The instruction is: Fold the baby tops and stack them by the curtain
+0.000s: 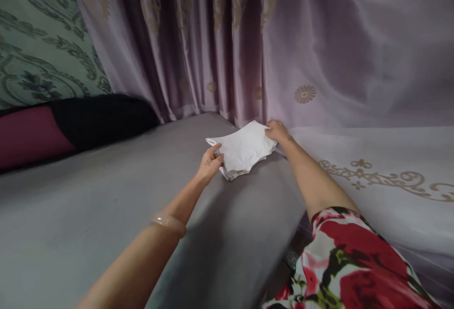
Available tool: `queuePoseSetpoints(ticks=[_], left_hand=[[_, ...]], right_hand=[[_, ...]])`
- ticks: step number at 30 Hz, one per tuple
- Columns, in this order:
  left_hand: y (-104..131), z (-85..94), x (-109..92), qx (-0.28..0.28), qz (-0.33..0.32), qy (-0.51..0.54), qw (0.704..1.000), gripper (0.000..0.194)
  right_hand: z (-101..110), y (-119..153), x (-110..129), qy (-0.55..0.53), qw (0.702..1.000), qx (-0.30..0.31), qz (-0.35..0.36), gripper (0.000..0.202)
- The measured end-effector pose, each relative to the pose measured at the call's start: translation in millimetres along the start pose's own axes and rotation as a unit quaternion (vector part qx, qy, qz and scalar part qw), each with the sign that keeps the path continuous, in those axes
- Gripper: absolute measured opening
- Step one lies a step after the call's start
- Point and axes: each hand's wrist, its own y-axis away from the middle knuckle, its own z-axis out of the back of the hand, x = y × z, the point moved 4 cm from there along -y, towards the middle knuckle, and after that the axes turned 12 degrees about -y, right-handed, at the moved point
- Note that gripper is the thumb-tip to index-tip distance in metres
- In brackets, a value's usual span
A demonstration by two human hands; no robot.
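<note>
A white garment (244, 147) lies spread on top of a small stack of cloth pieces (237, 175), close to the far corner of the grey padded surface. Its outline has several pointed corners; I cannot tell exactly what kind of garment it is. My left hand (212, 161) pinches the left edge, thumb and fingers closed on the fabric. At the upper right corner, my right hand (277, 132) has its fingers closed on the cloth. Parts of the lower pieces show beneath the front edge.
Purple curtains (198, 44) with gold patterns hang right behind the stack and along the right side. A black and maroon cushion-like item (102, 120) lies at the back left, against green patterned wallpaper (42, 39). The grey surface (106, 210) ends at a right-hand edge near my floral sleeve.
</note>
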Motion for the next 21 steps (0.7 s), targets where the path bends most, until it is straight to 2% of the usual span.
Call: queuePoseSetpoints(ticks=[5,9,16,21], left_hand=[[-2,1.4,23,-0.015,0.018,-0.007,1.0,0.051],[-4,1.8,42,-0.01,0.031,-0.026,0.999,0.05],[-8,1.1,62,-0.012,-0.016,-0.023,1.0,0.046],[-4,2.9,64,-0.009,-0.052,-0.039,0.998,0.041]], right_hand=[[-11,1,-2,0.035,0.999,-0.013,0.027,0.033],[-23,11,-2,0.063,0.995,-0.046,0.055,0.031],[-39,33,0,0.102,0.988,-0.071,0.087,0.032],[-43,32,-5,0.109,0.993,-0.039,0.012,0.033]])
